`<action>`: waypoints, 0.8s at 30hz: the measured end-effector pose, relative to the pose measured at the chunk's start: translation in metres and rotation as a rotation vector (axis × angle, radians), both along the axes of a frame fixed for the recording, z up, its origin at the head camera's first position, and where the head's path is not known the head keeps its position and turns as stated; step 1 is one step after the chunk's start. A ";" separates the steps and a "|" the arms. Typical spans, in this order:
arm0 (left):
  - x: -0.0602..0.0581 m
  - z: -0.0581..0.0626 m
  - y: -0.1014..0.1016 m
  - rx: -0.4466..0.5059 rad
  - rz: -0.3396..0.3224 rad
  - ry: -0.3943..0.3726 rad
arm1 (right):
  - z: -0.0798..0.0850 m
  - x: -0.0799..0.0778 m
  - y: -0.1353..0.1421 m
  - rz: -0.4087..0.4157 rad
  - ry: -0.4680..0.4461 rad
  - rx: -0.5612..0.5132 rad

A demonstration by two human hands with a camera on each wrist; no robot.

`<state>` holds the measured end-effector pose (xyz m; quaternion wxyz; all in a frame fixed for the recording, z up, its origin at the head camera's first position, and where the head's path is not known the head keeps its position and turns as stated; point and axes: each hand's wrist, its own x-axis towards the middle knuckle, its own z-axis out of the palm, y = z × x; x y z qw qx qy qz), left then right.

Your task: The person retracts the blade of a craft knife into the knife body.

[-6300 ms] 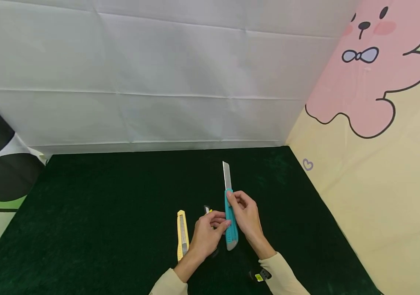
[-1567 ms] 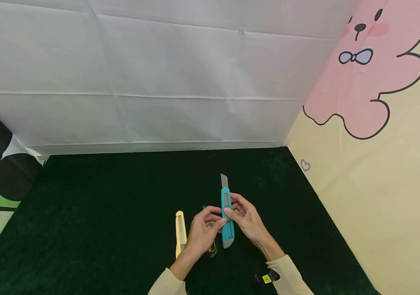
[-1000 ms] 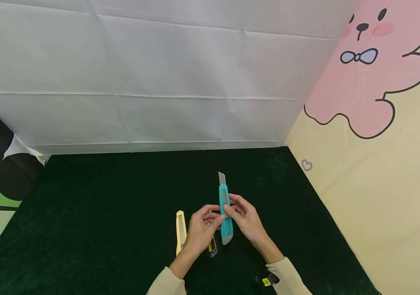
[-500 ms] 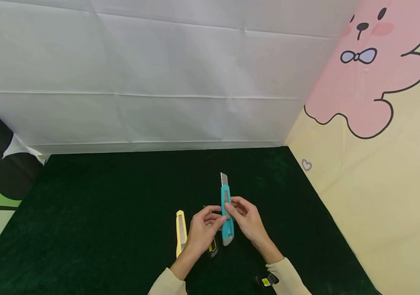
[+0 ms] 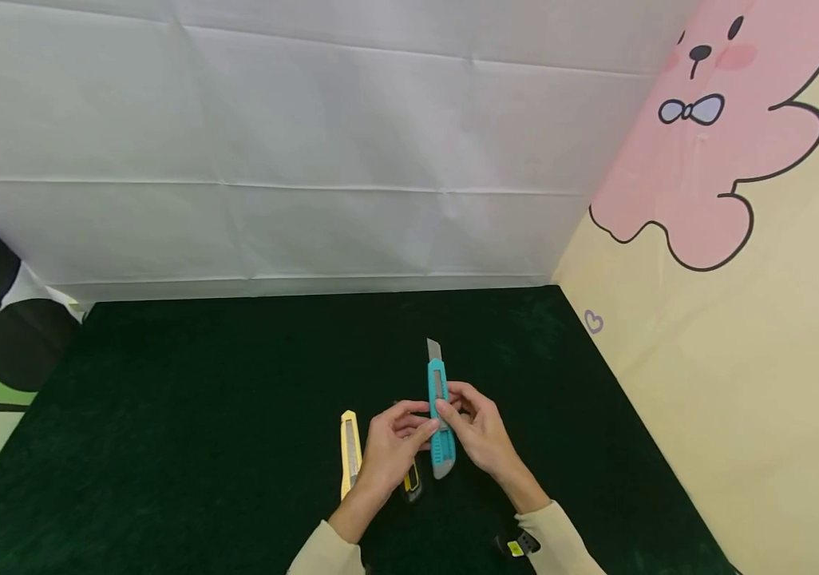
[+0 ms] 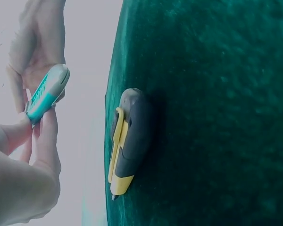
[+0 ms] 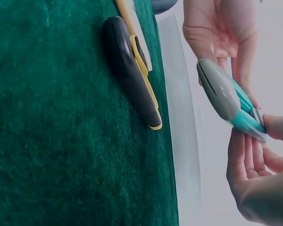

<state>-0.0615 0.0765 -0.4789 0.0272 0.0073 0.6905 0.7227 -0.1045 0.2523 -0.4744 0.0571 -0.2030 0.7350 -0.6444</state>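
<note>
Both hands hold a teal box cutter (image 5: 438,379) upright above the table, its grey end cap toward the person and some blade (image 5: 434,350) out at the far end. My left hand (image 5: 390,453) pinches the handle's left side between thumb and fingers. On the other side my right hand (image 5: 483,434) grips it, the thumb on the slider area and the fingers behind. The left wrist view shows the grey-capped end of the teal cutter (image 6: 49,92) between the two hands; the right wrist view shows the cutter (image 7: 231,99) likewise.
A black and yellow box cutter (image 6: 132,139) lies on the dark green cloth (image 5: 201,415), partly behind the left hand in the head view. Left of it lies a pale yellow box cutter (image 5: 350,451). A white sheet (image 5: 345,160) hangs behind the table.
Since the earliest frame the teal cutter's blade has drawn back, leaving a shorter length out. The right thumb has slid down the handle. Over the last second both hands barely moved.
</note>
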 end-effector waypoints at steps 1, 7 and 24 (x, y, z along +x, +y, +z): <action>0.000 0.000 0.000 0.000 -0.003 -0.005 | 0.000 0.000 0.000 0.004 0.006 -0.003; -0.001 0.003 -0.001 0.006 0.009 -0.037 | -0.003 -0.001 0.002 0.047 0.046 -0.026; -0.003 0.003 -0.002 0.043 0.011 -0.053 | -0.008 0.000 0.003 0.086 0.052 -0.073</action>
